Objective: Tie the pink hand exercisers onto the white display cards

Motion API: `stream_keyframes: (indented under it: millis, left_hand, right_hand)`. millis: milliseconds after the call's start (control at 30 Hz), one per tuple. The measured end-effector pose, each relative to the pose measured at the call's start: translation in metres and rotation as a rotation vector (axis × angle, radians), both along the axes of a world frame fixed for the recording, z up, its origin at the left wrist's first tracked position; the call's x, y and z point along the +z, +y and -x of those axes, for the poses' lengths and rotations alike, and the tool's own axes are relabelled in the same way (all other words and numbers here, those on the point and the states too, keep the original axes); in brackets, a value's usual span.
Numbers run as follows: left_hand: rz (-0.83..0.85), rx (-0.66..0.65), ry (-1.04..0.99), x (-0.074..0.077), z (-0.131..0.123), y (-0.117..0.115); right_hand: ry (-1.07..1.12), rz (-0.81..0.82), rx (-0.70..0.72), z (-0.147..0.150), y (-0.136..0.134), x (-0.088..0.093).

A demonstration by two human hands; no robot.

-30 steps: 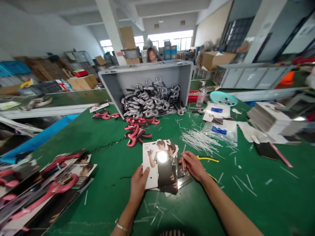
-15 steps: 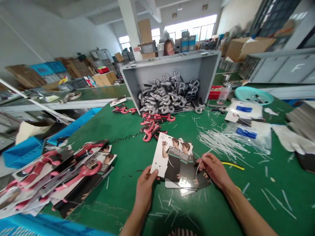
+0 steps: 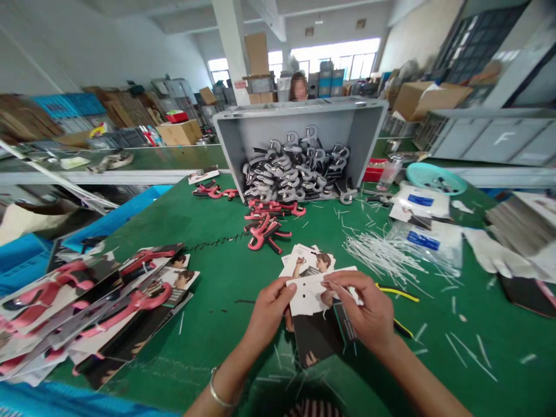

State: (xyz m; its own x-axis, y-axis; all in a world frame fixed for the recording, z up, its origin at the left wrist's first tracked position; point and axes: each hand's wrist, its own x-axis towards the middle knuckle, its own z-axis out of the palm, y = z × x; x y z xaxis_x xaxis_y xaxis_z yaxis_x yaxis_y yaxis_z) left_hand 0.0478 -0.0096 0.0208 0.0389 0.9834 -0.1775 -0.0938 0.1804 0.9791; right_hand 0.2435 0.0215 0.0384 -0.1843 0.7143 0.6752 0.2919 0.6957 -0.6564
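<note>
Half a second ago the printed card (image 3: 315,336) lay fanned with others and the right hand was apart, holding a white strip; now the card is raised and tilted above the remaining cards (image 3: 310,255), with both hands at its upper part. The left hand (image 3: 274,307) has a narrow grip, holding the card's left edge. The right hand's (image 3: 369,307) grip is narrow too, pinched at the upper edge; what lies between its fingertips is too small to tell.

The green table (image 3: 152,226) carries pink-and-black pieces (image 3: 263,231), a heap of white strips (image 3: 382,255) and a yellow-handled tool (image 3: 402,293). Beyond are a person (image 3: 299,87), a pillar (image 3: 230,46) and bright windows (image 3: 362,55).

A gray crate (image 3: 369,139), its open side forward, holds gray-and-black hooked pieces (image 3: 282,174); a turquoise dish (image 3: 417,172) holds small dark parts (image 3: 442,184).
</note>
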Motion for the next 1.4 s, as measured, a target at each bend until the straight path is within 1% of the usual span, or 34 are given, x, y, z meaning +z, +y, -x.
stream_keyframes:
  millis: [100, 200, 267, 333, 400, 467, 500, 567, 633, 667, 767, 867, 933, 1000, 1100, 1200, 1267, 1300, 1333, 1367, 1400]
  left_hand:
    - [-0.016, -0.011, -0.007, -0.001, 0.005, 0.001]
    - [-0.012, -0.019, -0.021, -0.004, 0.009, 0.001]
    - [-0.004, -0.032, -0.019, -0.005, 0.01, 0.0]
    - [-0.004, -0.053, -0.006, -0.001, 0.009, 0.0]
    - [-0.019, -0.078, 0.01, 0.005, 0.009, 0.001]
    - [-0.038, -0.119, 0.018, 0.012, 0.009, 0.007]
    - [-0.053, -0.133, 0.023, 0.015, 0.009, 0.011]
    - [-0.095, -0.127, 0.045, 0.018, 0.011, 0.021]
    - [-0.11, -0.097, 0.067, 0.016, 0.015, 0.033]
    - [-0.099, -0.088, 0.08, 0.013, 0.017, 0.037]
    - [-0.065, -0.093, 0.121, -0.001, 0.025, 0.044]
    - [-0.063, -0.114, 0.106, -0.013, 0.027, 0.039]
    - [-0.057, -0.113, 0.077, -0.018, 0.025, 0.036]
    - [-0.079, -0.1, 0.094, -0.022, 0.024, 0.034]
    - [-0.163, -0.135, 0.243, -0.025, 0.029, 0.029]
    - [-0.271, -0.253, 0.416, -0.026, 0.041, 0.018]
    - [-0.323, -0.349, 0.446, -0.026, 0.047, 0.008]
    - [-0.35, -0.377, 0.443, -0.026, 0.049, 0.005]
    - [-0.379, -0.378, 0.441, -0.026, 0.049, 0.002]
    - [-0.408, -0.349, 0.448, -0.027, 0.049, 0.001]
    - [-0.434, -0.293, 0.466, -0.028, 0.047, 0.002]
  right_hand:
    - [-0.103, -0.087, -0.005, -0.002, 0.002, -0.009]
    - [-0.171, -0.138, 0.057, -0.002, 0.001, -0.015]
    - [-0.211, -0.13, 0.121, 0.0, 0.0, -0.016]
    - [-0.244, -0.079, 0.177, 0.003, 0.001, -0.013]
    - [-0.286, -0.014, 0.209, 0.005, 0.006, -0.006]
    - [-0.336, 0.098, 0.237, 0.006, 0.016, 0.001]
    - [-0.348, 0.191, 0.257, 0.006, 0.023, 0.004]
    - [-0.315, 0.442, 0.32, 0.006, 0.037, 0.006]
    - [-0.209, 0.655, 0.365, 0.005, 0.051, 0.003]
    - [-0.157, 0.716, 0.368, 0.005, 0.057, 0.001]
    - [-0.047, 0.789, 0.361, 0.005, 0.071, -0.008]
    - [0.024, 0.858, 0.398, 0.01, 0.079, -0.018]
    - [0.042, 0.91, 0.436, 0.016, 0.081, -0.023]
    - [0.05, 0.956, 0.476, 0.023, 0.081, -0.028]
    - [0.037, 0.998, 0.525, 0.027, 0.083, -0.034]
    - [-0.006, 1.039, 0.555, 0.026, 0.083, -0.039]
    - [0.006, 1.063, 0.57, 0.026, 0.083, -0.041]
    - [0.018, 1.082, 0.578, 0.026, 0.083, -0.042]
    - [0.032, 1.106, 0.586, 0.027, 0.083, -0.043]
    - [0.047, 1.132, 0.596, 0.029, 0.083, -0.043]
    - [0.057, 1.151, 0.609, 0.03, 0.083, -0.044]
